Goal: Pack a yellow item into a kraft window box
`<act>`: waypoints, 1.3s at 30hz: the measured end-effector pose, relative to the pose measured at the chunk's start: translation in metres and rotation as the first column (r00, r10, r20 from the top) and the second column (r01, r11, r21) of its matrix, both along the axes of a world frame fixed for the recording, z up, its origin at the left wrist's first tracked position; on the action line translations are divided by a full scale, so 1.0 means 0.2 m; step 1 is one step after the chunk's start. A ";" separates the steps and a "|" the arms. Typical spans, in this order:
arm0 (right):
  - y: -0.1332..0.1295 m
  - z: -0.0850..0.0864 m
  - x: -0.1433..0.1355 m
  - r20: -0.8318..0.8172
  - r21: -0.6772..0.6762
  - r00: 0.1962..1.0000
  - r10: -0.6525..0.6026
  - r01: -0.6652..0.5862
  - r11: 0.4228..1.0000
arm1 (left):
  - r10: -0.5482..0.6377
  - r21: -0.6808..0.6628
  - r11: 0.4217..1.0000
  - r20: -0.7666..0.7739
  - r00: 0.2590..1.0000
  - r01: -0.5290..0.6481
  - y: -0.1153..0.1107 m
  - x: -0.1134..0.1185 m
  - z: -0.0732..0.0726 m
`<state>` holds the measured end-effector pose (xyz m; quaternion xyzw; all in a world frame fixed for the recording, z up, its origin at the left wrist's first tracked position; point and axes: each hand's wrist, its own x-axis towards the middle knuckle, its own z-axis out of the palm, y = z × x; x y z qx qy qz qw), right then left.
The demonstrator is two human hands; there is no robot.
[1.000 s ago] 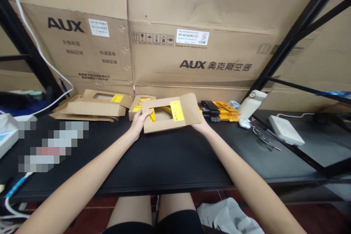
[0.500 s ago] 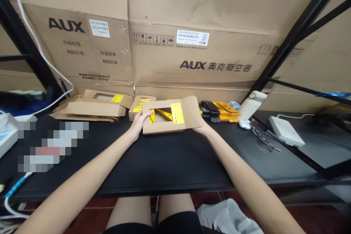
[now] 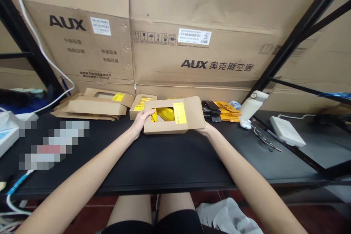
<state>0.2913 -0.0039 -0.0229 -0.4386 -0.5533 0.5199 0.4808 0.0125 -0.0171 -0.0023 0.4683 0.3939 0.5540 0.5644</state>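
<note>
Both hands have a grip on the windowed cardboard box point(image 3: 175, 116) above the black bench point(image 3: 170, 161), left hand point(image 3: 142, 121) at 9 o'clock, right hand point(image 3: 205, 128) at 4, yellow item point(image 3: 166, 114) showing inside.

right hand point(image 3: 205, 128): mostly hidden behind the kraft box point(image 3: 192, 117); its fingers cannot be seen.
yellow contents point(image 3: 166, 114): seen only through the box's window, probably packets.
pixelated patch point(image 3: 53, 144): left of the kraft box, blurred out on the surface point(image 3: 170, 157).
yellow label point(image 3: 181, 113): print too small to read.
large cartons point(image 3: 203, 29): behind the kraft box, cut off by the top edge.
</note>
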 end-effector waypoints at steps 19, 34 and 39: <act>-0.05 0.07 0.01 -0.015 -0.181 0.996 0.088 -0.089 0.979 | -0.043 -0.006 0.999 0.008 0.999 0.043 0.00 -0.01 -0.02; -0.02 0.04 -0.04 -0.067 0.008 0.997 -0.031 0.032 0.999 | 0.016 -0.005 1.000 0.011 1.000 -0.016 0.01 0.00 -0.01; -0.01 0.01 -0.03 -0.020 0.104 0.998 -0.067 0.069 0.992 | 0.027 -0.001 1.000 0.005 1.000 -0.027 0.00 0.00 0.00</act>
